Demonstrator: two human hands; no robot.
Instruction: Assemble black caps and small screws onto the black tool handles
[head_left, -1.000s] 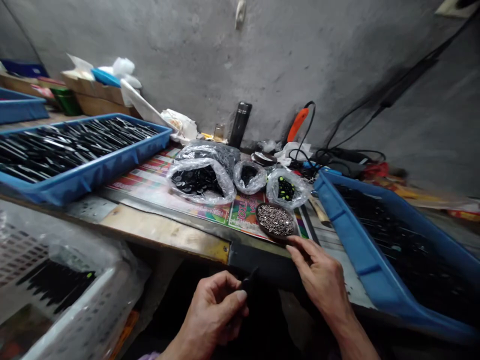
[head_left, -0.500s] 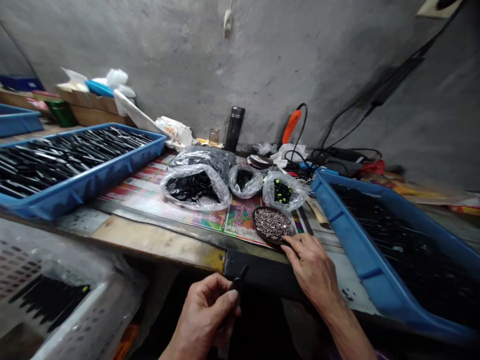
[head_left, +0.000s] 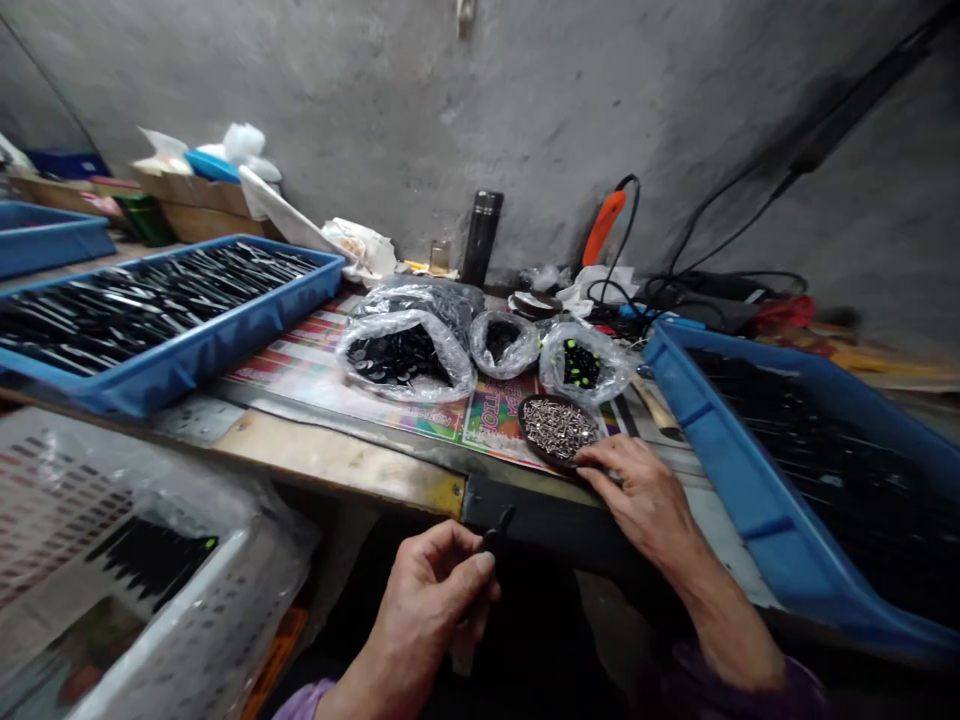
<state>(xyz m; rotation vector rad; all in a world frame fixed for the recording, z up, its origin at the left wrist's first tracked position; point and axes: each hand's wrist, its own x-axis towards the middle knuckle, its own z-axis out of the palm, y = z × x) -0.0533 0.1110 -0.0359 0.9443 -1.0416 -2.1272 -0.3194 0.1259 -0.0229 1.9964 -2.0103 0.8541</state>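
My left hand is closed, thumb against fingers, on a small black part with a narrow tip pointing up. Most of that part is hidden by the fingers. At the near rim of a dark round dish, my right hand has its thumb and fingertips pinched together. Whatever is between them is too small to tell. Many small shiny metal pins, perhaps rivets or screws, fill the dish. Behind it stand open plastic bags: one with black discs, one with dark pieces, one with black and yellow-green pieces.
A blue tray of long black pieces lies left, another blue tray of black parts right. Below the table edge at left is a white perforated basket. A black flask and an orange-handled tool stand along the wall.
The view has shifted, so the scene sits slightly higher and further right. My right fingertips have drawn closer together at the dish rim. My left hand keeps its hold on the black part.
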